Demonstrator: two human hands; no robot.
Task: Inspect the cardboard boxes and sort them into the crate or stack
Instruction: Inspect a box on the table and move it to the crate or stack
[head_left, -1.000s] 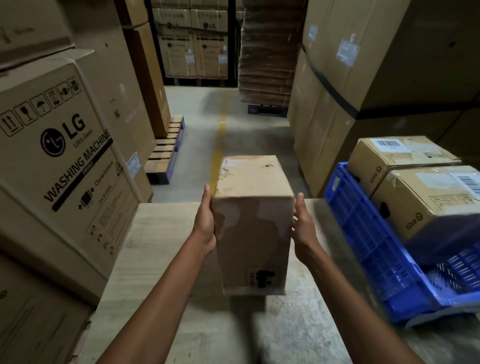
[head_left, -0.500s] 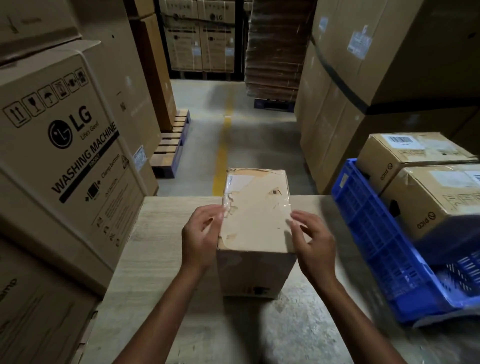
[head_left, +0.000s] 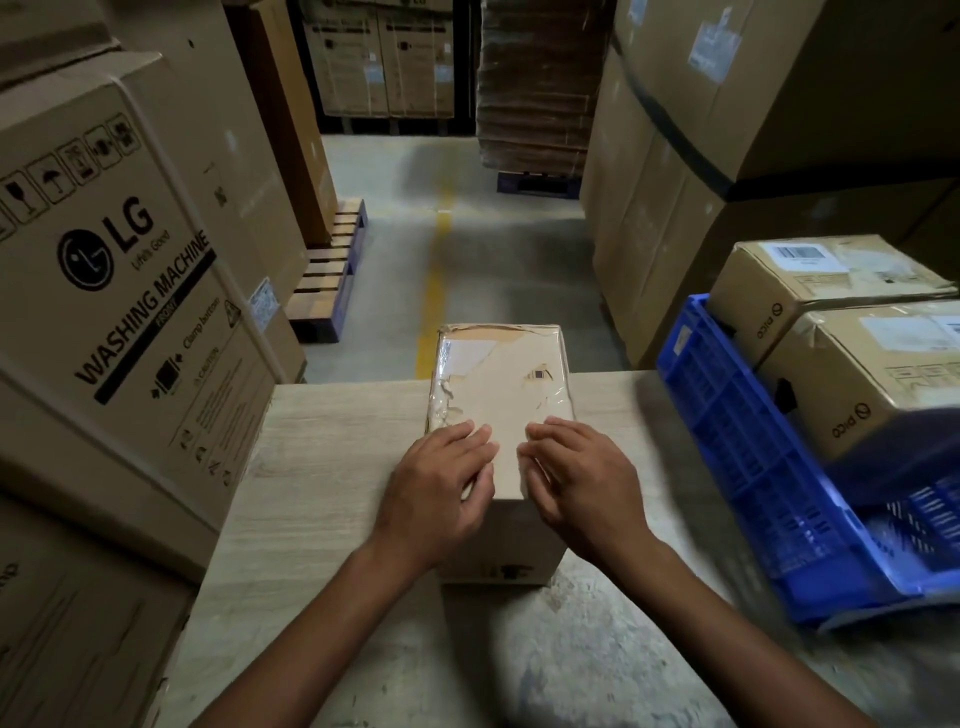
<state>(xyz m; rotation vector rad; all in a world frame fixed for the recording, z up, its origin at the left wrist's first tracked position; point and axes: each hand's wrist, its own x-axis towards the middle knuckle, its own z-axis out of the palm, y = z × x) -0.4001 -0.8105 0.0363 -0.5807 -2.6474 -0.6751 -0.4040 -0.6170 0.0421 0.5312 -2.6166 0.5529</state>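
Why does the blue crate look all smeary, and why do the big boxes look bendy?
In the head view, the blue crate blurs near the right edge, probably from camera motion; the wide lens bows the big boxes at the sides; the light is dim, and the small box under both hands stays fairly sharp.

Tan box (head_left: 511, 395) with torn pale patches (a small black mark too); blue lattice crate (head_left: 748, 457); pale grey wood-grain counter (head_left: 322, 467); yellow stripe (head_left: 434, 291) on grey floor (head_left: 498, 270).

Left of your fingers, the big carton (head_left: 119, 270) reads "LG Life's Good", "WASHING MACHINE" and "Clamp bottom". To their right, two crate boxes (head_left: 852, 384) each show "pico"; their white labels are unreadable.
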